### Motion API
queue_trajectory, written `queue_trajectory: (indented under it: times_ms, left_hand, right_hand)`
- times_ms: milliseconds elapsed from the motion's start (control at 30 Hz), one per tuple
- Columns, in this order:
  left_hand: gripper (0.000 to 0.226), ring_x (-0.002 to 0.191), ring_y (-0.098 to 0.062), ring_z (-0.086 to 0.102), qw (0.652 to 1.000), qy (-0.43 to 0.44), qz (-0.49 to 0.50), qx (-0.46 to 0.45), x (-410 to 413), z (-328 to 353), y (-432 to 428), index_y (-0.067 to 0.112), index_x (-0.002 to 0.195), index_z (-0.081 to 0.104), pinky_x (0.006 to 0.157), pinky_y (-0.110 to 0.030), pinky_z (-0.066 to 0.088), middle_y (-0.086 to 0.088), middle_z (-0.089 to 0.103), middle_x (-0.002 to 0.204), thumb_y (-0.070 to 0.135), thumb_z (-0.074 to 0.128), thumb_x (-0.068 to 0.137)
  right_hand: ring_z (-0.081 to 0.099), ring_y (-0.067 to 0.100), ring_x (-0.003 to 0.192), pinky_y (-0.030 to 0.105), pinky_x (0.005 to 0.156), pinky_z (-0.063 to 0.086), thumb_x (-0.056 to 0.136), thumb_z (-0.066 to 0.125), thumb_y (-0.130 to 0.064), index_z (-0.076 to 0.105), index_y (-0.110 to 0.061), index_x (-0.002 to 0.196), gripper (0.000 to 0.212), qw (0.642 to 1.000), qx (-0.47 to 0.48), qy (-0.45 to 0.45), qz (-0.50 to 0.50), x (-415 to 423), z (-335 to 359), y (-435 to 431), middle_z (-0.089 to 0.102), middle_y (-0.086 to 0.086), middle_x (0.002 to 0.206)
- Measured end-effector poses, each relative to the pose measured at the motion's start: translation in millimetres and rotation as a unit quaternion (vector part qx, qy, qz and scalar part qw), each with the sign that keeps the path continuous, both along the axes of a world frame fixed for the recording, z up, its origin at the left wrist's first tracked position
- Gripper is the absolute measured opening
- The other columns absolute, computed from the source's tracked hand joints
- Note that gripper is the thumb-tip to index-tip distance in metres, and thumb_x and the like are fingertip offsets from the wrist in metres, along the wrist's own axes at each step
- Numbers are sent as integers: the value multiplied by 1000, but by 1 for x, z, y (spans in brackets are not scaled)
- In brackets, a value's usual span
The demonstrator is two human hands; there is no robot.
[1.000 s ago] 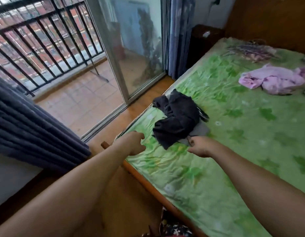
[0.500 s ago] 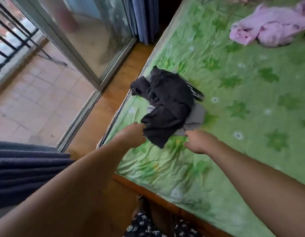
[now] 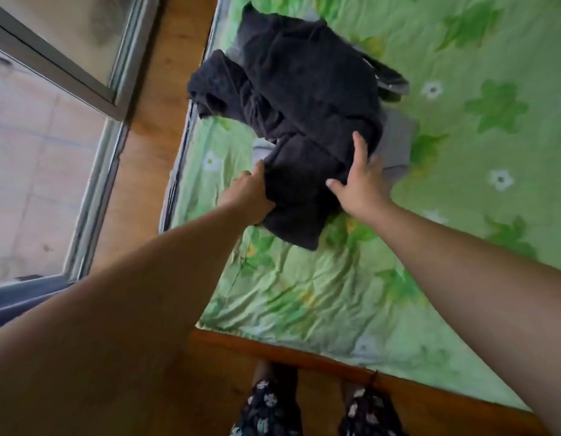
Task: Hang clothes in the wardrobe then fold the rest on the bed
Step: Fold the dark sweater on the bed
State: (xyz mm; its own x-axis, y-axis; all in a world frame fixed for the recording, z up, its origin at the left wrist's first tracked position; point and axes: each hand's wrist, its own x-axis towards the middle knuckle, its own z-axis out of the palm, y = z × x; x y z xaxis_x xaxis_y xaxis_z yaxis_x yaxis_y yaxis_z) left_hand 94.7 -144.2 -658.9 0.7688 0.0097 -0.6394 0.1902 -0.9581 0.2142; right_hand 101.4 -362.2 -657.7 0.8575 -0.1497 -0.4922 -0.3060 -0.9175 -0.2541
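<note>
A crumpled dark grey garment [image 3: 304, 99] lies on the bed [image 3: 304, 294], which has a green flowered sheet, near its left edge. A lighter grey cloth [image 3: 397, 143] sticks out from under it on the right. My left hand [image 3: 249, 195] grips the near left edge of the dark garment. My right hand [image 3: 359, 180] rests on the garment's near right part with its fingers spread apart.
The bed's wooden foot rail [image 3: 336, 360] runs along the near edge, with my legs in flowered trousers [image 3: 266, 407] below it. A strip of wooden floor [image 3: 153, 105] separates the bed from the sliding glass door [image 3: 52, 64] at left. A dark curtain [image 3: 27, 297] hangs low left.
The view tilted down and closer to the bed. My left hand took hold of the dark garment's edge. My right hand left the grey cloth and opened on top of the dark garment.
</note>
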Motion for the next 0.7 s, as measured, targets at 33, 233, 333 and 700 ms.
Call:
queue_trajectory:
  times_ms: [33,233,333,700]
  left_hand:
    - [83,111,-42,58,1000,-18,2,-10,0,-3,-2,19,150,26,85,-47,53,-19,55,126,24,70,80]
    - [20,96,-38,62,992,5,57,-111,-9,11,-9,15,101,63,72,-31,42,-16,65,99,24,63,83]
    - [6,88,-33,64,976,37,111,-185,-12,45,-10,18,88,62,68,-28,45,-9,63,84,15,62,83]
    - [67,84,-9,68,951,123,6,-285,15,231,-30,14,151,34,68,-19,46,-5,65,111,10,65,92]
  right_hand:
    - [56,38,117,42,90,42,93,66,-45,-7,-33,159,99,998,32,-19,-46,7,-3,3,46,18,141]
    - [55,31,101,32,82,37,98,45,-16,53,-7,112,18,944,177,-49,-275,36,0,14,59,19,116]
    - [56,37,115,33,84,40,102,39,-14,52,0,128,33,920,243,-59,-303,33,36,10,58,23,126]
    - [59,31,99,40,90,48,92,42,-11,63,-8,100,22,920,324,-148,-162,64,284,-2,66,14,108]
